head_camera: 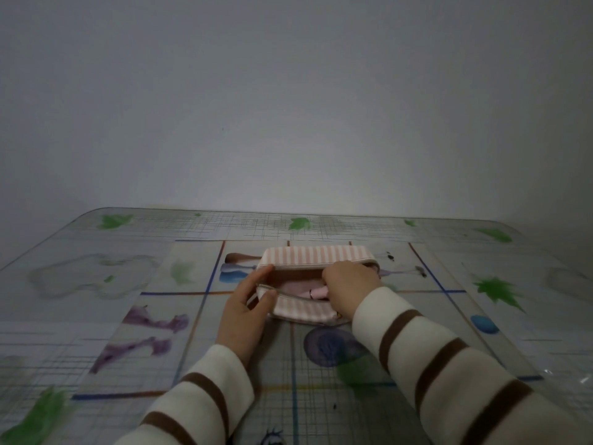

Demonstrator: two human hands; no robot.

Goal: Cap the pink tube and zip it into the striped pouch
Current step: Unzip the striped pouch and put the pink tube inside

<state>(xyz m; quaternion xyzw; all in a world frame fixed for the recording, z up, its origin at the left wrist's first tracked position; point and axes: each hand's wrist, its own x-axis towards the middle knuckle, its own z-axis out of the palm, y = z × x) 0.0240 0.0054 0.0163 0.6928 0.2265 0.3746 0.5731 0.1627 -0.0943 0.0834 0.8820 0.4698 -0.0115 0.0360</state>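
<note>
The pink-and-white striped pouch point(316, 259) lies open on the table, its zipper mouth gaping toward me. My left hand point(245, 301) grips the pouch's left end, thumb on the near zipper edge and fingers at the far edge. My right hand point(349, 285) reaches into the opening from the right, closed over the pink tube point(318, 293). Only the tube's left end shows inside the pouch; the rest is hidden under my fingers. Whether the tube carries its cap cannot be told.
A glass-covered table point(128, 316) with a printed cloth of grid lines, green leaves and purple and blue shapes runs to a plain grey wall point(288, 107). Striped cream-and-brown sleeves cover both forearms. A crinkled clear plastic piece point(582, 379) sits at the right edge.
</note>
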